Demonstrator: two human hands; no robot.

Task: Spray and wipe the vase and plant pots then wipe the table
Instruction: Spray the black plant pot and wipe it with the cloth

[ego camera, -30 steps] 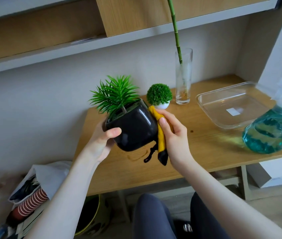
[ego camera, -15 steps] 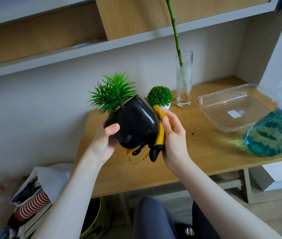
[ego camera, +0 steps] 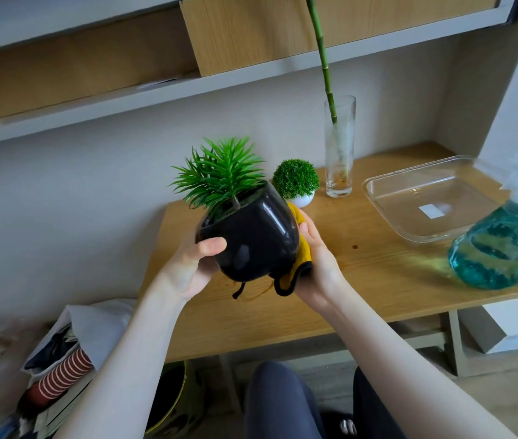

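A glossy black plant pot (ego camera: pixel 251 242) with a spiky green plant is held tilted above the wooden table (ego camera: pixel 362 280). My left hand (ego camera: pixel 192 267) grips its left side, thumb on the front. My right hand (ego camera: pixel 318 264) presses a yellow cloth with black edging (ego camera: pixel 295 264) against the pot's right side and underside. Behind the pot stands a small white pot with a round green ball plant (ego camera: pixel 295 183). A tall glass vase (ego camera: pixel 339 147) with a bamboo stem stands at the back. A teal spray bottle (ego camera: pixel 495 242) stands at the right.
A clear plastic tray (ego camera: pixel 422 198) lies on the table between the vase and the spray bottle. A shelf runs along the wall above. A bag with books and striped cups (ego camera: pixel 58 369) and a bin (ego camera: pixel 172 403) sit on the floor at left, my knees below.
The black pot has been turned and raised a little in my hands. The cloth has slid down its right side toward the base.
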